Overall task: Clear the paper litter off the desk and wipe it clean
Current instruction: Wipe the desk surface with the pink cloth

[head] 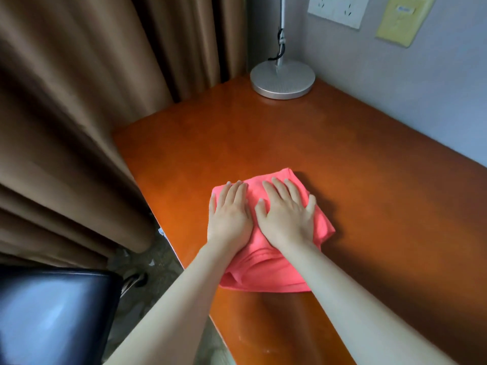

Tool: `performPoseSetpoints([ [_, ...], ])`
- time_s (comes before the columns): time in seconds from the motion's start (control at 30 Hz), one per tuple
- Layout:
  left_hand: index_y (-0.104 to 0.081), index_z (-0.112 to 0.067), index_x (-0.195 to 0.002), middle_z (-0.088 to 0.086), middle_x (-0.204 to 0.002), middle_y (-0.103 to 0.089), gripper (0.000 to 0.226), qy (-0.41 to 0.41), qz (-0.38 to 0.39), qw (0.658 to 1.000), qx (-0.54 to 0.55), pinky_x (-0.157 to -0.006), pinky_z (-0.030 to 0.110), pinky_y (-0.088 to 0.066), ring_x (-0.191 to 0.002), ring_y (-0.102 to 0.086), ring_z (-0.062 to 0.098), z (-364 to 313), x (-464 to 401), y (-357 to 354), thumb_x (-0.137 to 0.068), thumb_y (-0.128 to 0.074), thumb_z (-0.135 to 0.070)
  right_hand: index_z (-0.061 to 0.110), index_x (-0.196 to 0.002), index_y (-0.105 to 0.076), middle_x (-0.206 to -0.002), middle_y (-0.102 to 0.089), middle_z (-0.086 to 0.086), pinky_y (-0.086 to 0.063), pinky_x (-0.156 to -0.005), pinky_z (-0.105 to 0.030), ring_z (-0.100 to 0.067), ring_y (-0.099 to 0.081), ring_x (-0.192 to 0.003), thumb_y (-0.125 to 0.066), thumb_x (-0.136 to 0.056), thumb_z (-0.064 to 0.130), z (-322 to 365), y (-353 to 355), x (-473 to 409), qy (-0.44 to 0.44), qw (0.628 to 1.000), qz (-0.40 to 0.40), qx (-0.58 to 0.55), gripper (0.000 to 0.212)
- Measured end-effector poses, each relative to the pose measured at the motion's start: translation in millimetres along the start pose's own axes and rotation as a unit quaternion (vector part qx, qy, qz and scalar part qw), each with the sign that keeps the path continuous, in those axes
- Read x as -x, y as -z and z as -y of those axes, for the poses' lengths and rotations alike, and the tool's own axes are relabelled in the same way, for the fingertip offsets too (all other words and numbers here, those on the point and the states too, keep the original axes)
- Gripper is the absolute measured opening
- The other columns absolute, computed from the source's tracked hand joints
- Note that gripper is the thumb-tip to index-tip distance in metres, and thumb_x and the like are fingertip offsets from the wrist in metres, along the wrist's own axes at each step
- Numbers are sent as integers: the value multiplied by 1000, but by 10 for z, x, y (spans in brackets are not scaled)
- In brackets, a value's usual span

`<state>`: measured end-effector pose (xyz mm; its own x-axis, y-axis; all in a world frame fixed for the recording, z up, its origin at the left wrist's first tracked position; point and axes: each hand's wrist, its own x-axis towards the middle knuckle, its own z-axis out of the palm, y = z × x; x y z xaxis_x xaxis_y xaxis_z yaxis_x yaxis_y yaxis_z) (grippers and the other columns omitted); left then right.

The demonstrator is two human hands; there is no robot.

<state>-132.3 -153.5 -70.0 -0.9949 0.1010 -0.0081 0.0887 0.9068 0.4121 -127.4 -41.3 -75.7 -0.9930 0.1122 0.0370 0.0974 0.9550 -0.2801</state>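
lamp base [282,79] (far corner), bare desk [369,180] rightward

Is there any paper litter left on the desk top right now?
No, the orange desk shows only the pink cloth, pressed flat under the left hand and right hand, and the lamp base.

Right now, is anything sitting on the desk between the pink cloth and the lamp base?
No. In the head view, only bare desk shows between the pink cloth and the lamp base.
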Motion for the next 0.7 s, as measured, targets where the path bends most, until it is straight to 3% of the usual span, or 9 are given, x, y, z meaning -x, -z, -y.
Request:
performPoseSetpoints([
  [0.3, -32, -10, -143, 7, -150, -32, 43, -19, -6, 1000, 7, -115, 39, -7, -140, -21, 21, 205, -244, 136, -101, -25, -21, 33, -142, -35, -152, -30, 11, -9, -110, -52, -12, -17, -142, -31, -95, 42, 82, -39, -275, 48, 999, -2, -14, 48],
  [0.7, -37, -3, -136, 12, -142, -39, 40, -11, -35, 999, -7, -112, 38, -19, -134, -31, 26, 408, 1047, 174, -98, -31, -13, 38, -143, -30, -153, -25, 15, -7, -111, -51, -8, -14, -142, -30, -95, 44, 269, -27, 923, 94, 995, 44, -5, 49],
])
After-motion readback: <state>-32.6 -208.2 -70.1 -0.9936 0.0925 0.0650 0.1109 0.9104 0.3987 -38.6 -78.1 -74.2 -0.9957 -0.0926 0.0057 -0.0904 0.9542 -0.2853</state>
